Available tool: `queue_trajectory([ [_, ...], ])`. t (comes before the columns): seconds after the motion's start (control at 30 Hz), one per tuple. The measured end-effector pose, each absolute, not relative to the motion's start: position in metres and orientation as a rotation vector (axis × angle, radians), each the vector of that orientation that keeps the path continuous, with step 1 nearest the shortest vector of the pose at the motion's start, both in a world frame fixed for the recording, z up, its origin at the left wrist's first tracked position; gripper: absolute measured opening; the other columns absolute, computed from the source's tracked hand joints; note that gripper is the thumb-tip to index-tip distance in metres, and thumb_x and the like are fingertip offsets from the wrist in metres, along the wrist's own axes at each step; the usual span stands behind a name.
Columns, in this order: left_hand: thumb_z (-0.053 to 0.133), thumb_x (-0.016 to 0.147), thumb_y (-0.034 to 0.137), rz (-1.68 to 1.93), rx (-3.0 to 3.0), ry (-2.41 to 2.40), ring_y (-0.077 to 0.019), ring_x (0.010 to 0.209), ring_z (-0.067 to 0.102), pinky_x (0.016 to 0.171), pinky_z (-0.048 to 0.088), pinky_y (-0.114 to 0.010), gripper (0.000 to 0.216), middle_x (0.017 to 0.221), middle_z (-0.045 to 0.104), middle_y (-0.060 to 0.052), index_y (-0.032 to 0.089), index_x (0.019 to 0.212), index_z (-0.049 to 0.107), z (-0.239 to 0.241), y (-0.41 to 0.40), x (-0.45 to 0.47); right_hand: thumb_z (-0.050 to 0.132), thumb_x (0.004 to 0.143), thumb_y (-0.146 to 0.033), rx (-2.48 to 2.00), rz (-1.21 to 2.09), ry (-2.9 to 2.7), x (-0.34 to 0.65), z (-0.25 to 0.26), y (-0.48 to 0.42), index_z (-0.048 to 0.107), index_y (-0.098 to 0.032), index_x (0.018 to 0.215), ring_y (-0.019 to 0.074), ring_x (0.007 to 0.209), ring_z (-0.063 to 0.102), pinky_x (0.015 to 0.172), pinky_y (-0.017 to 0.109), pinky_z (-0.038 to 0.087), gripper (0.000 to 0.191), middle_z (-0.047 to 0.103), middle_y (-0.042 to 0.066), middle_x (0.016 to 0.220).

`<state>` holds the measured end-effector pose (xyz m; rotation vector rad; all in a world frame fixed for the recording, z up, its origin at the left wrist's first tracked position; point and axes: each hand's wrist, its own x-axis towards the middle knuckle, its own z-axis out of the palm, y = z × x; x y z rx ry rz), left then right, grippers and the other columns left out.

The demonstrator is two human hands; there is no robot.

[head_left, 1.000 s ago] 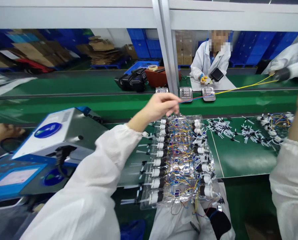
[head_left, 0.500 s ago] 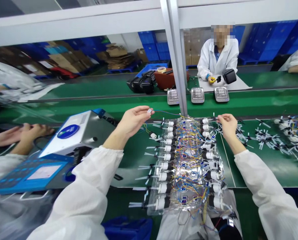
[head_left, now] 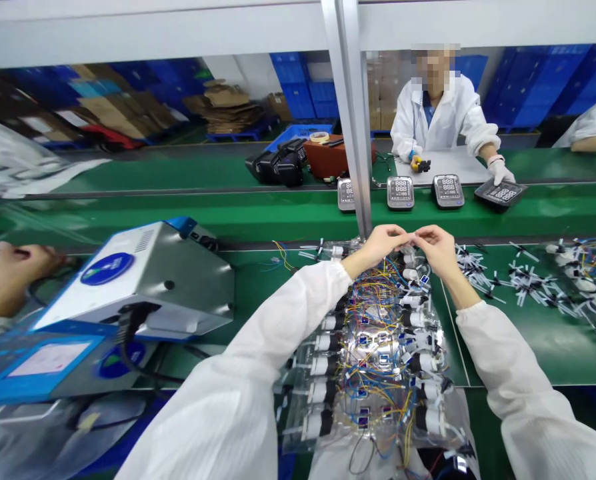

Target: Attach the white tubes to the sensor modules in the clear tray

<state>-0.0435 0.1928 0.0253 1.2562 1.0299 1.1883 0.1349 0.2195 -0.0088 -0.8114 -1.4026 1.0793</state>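
My left hand (head_left: 384,244) and my right hand (head_left: 437,249) meet fingertip to fingertip over the far end of a clear plastic tray (head_left: 371,453). Both are closed in a pinch; whatever small thing lies between the fingers is hidden. Two columns of white-and-black cylindrical parts, such as this one (head_left: 318,392), lie in the tray with a tangle of coloured wires (head_left: 373,297) and small circuit boards between them. To the right of my right hand is a loose pile of black fittings with white tubes (head_left: 471,267).
At left stands a grey-and-blue machine (head_left: 193,287) with a black cable; another person's hands (head_left: 18,270) are beyond it. A metal post (head_left: 351,120) rises ahead. Display units (head_left: 401,193) line the green ledge, where a co-worker's gloved hand (head_left: 501,170) touches one. More wired parts (head_left: 591,267) lie far right.
My left hand has moved right from beside the tray, and my right hand slightly left, until they meet. The wired piece in my left fingers no longer shows. The co-worker has moved a display unit onto the ledge.
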Motion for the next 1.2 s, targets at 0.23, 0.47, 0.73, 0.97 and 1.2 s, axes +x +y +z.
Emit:
queue_trajectory([
  [0.23, 0.093, 0.063, 0.052, 1.177, 0.997, 0.970, -0.0116, 0.069, 0.063, 0.063, 0.045, -0.025, 0.046, 0.078, 0.075, -0.007, 0.011, 0.080, 0.080, -0.012, 0.197, -0.045, 0.082, 0.082, -0.037, -0.797, 0.993, -1.443, 0.135, -0.025, 0.214, 0.078, -0.023, 0.088, 0.0184, 0.087, 0.070, 0.083, 0.034, 0.058, 0.016, 0.074, 0.004, 0.093],
  [0.47, 0.099, 0.059, 0.031, 1.127, 0.876, 0.859, -0.0188, 0.090, 0.074, 0.095, 0.054, -0.034, 0.046, 0.102, 0.081, -0.013, 0.013, 0.098, 0.084, -0.015, 0.191, -0.057, 0.082, 0.082, -0.037, -0.825, 1.004, -1.448, 0.134, -0.027, 0.209, 0.078, -0.026, 0.097, 0.0194, 0.087, 0.071, 0.086, 0.036, 0.059, 0.019, 0.075, 0.003, 0.093],
  [0.73, 0.100, 0.057, 0.027, 1.292, 0.887, 0.877, -0.0215, 0.098, 0.076, 0.102, 0.054, -0.038, 0.050, 0.103, 0.081, -0.012, 0.014, 0.100, 0.080, -0.018, 0.188, -0.056, 0.086, 0.078, -0.040, -0.830, 1.054, -1.445, 0.133, -0.031, 0.209, 0.074, -0.024, 0.101, 0.0200, 0.088, 0.073, 0.088, 0.037, 0.060, 0.030, 0.076, 0.004, 0.093],
  [0.97, 0.099, 0.060, 0.031, 1.305, 0.938, 0.888, -0.0193, 0.095, 0.075, 0.098, 0.055, -0.035, 0.043, 0.101, 0.081, -0.011, 0.014, 0.095, 0.080, -0.016, 0.188, -0.054, 0.085, 0.080, -0.040, -0.824, 1.048, -1.507, 0.135, -0.031, 0.208, 0.075, -0.024, 0.095, 0.0194, 0.086, 0.072, 0.086, 0.037, 0.060, 0.025, 0.076, 0.004, 0.091],
  [1.2, 0.100, 0.057, 0.028, 1.359, 0.899, 0.864, -0.0183, 0.095, 0.075, 0.100, 0.055, -0.036, 0.040, 0.103, 0.080, -0.009, 0.015, 0.086, 0.076, -0.016, 0.186, -0.052, 0.085, 0.080, -0.041, -0.830, 1.041, -1.529, 0.135, -0.030, 0.207, 0.073, -0.024, 0.089, 0.0188, 0.083, 0.070, 0.082, 0.035, 0.059, 0.023, 0.075, 0.002, 0.087],
])
